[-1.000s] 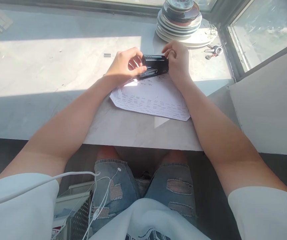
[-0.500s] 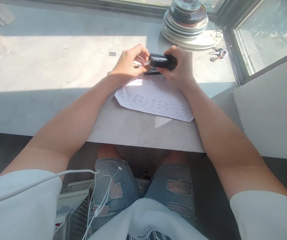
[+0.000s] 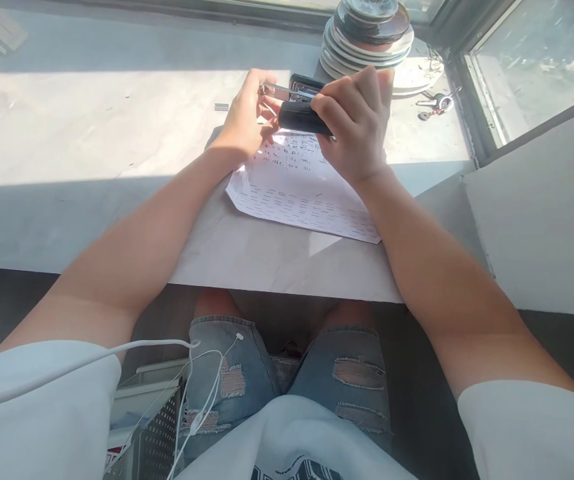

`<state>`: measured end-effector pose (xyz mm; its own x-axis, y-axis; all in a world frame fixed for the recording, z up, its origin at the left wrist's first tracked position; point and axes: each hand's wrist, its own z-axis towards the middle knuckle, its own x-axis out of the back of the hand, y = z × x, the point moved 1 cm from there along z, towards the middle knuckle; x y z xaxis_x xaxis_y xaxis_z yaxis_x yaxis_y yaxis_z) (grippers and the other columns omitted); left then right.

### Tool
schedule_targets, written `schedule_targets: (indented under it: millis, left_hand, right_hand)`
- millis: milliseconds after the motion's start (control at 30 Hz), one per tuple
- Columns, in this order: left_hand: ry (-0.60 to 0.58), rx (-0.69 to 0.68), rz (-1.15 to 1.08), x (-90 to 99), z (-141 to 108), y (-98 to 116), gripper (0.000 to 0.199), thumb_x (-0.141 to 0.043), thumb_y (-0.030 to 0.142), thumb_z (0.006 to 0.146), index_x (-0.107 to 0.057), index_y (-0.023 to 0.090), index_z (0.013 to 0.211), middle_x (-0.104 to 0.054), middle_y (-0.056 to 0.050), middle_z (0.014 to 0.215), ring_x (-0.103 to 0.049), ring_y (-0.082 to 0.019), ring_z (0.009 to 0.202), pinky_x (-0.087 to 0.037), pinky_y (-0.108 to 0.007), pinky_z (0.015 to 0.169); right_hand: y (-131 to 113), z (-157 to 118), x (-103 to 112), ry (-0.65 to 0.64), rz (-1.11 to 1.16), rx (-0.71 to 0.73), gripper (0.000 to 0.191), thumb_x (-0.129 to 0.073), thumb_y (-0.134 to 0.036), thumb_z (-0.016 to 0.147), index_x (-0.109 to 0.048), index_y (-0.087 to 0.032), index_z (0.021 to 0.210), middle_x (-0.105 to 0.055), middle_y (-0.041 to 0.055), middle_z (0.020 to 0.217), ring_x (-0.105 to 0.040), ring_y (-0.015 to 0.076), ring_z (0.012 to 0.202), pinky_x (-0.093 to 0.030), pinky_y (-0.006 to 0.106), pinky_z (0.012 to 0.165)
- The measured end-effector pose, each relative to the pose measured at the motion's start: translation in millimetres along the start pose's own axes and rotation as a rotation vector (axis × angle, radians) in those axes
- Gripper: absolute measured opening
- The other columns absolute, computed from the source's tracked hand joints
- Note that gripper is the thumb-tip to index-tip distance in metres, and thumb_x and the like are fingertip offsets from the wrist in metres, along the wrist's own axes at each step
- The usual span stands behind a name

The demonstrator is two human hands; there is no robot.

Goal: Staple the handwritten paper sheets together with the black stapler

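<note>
Above the sheets of paper [image 3: 297,190], a black stapler [image 3: 303,118] is opened out, its metal staple channel [image 3: 287,92] showing between the two black parts. My right hand [image 3: 359,123] is wrapped round the stapler's right end. At the other end, the fingers of my left hand [image 3: 249,117] are bent and grip the tip of the metal channel. A short grey strip of staples [image 3: 221,107] lies on the table just left of my left hand. Handwriting and printed lines cover the top sheet, which is partly shaded by my hands.
A stack of plates [image 3: 334,50] stands at the back right by the window. Keys on a ring [image 3: 439,102] lie to the right of it. A white cable [image 3: 157,343] hangs across my lap, above a perforated basket [image 3: 159,420] at the lower left.
The stapler has been raised off the paper and turned, and now its parts are spread open. My right hand has rolled over, knuckles up; my left hand has moved slightly up and left.
</note>
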<state>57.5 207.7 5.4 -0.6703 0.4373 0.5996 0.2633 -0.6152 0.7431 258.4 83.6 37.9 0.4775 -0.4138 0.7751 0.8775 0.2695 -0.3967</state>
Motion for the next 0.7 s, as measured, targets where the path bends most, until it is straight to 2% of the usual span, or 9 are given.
schedule_targets:
  millis: [100,200,333,433,533,633,700]
  left_hand:
    - [0.015,0.061,0.012,2.2,1.2,-5.9,0.020,-0.054,0.041,0.109,-0.048,0.031,0.125,-0.062,0.008,0.074,-0.053,-0.015,0.080,-0.046,-0.033,0.069]
    - [0.090,0.053,-0.099,4.1,4.0,-13.1,0.020,-0.057,0.035,0.109,-0.041,0.031,0.119,-0.065,0.009,0.086,-0.048,-0.011,0.068,-0.044,-0.032,0.061]
    - [0.096,0.045,-0.212,4.6,5.7,-16.8,0.034,-0.073,0.047,0.101,-0.044,0.031,0.105,-0.065,0.008,0.089,-0.045,-0.009,0.063,-0.042,-0.032,0.056]
    - [0.078,0.056,-0.211,3.7,4.7,-15.1,0.039,-0.075,0.056,0.102,-0.045,0.032,0.108,-0.067,0.007,0.094,-0.044,-0.009,0.064,-0.040,-0.032,0.054]
    - [0.035,0.041,-0.133,2.9,4.3,-13.8,0.037,-0.061,0.062,0.110,-0.041,0.032,0.116,-0.066,0.006,0.093,-0.045,-0.010,0.065,-0.041,-0.032,0.056]
    - [-0.015,0.013,-0.035,2.7,4.8,-13.5,0.031,-0.044,0.061,0.115,-0.036,0.031,0.117,-0.065,0.005,0.091,-0.048,-0.010,0.067,-0.042,-0.033,0.056]
    - [-0.017,0.011,-0.020,2.5,5.1,-13.5,0.028,-0.042,0.058,0.115,-0.035,0.031,0.115,-0.062,0.006,0.086,-0.048,-0.011,0.066,-0.042,-0.032,0.056]
  right_hand:
    - [-2.3,1.3,-0.6,-0.106,0.052,0.009,0.053,-0.038,-0.085,0.096,-0.070,-0.048,0.117,-0.073,0.0064,0.120,-0.050,0.0429,0.139,-0.044,0.073,0.099]
    - [-2.5,3.3,-0.9,-0.152,0.064,-0.001,0.057,-0.034,-0.087,0.096,-0.069,-0.052,0.123,-0.073,0.0054,0.119,-0.052,0.0424,0.137,-0.046,0.074,0.097]
    - [-2.4,5.6,-1.2,-0.142,0.060,0.000,0.058,-0.032,-0.088,0.097,-0.072,-0.054,0.121,-0.074,0.0050,0.116,-0.054,0.0428,0.134,-0.047,0.074,0.095]
    - [-2.4,7.1,-2.1,-0.084,0.013,0.036,0.065,-0.022,-0.083,0.103,-0.075,-0.049,0.117,-0.073,0.0042,0.122,-0.055,0.0417,0.134,-0.040,0.075,0.108]
    - [-2.3,8.1,-3.4,-0.045,-0.068,0.070,0.070,-0.014,-0.077,0.107,-0.077,-0.046,0.115,-0.074,0.0024,0.126,-0.056,0.0396,0.131,-0.026,0.074,0.120]
    - [-1.7,8.4,-4.6,-0.043,-0.071,0.069,0.071,-0.014,-0.078,0.107,-0.077,-0.046,0.116,-0.075,0.0012,0.127,-0.057,0.0389,0.131,-0.022,0.072,0.122]
    - [-1.6,8.3,-4.9,-0.033,-0.071,0.069,0.074,-0.011,-0.078,0.108,-0.077,-0.046,0.118,-0.075,0.0006,0.126,-0.057,0.0388,0.132,-0.021,0.073,0.122]
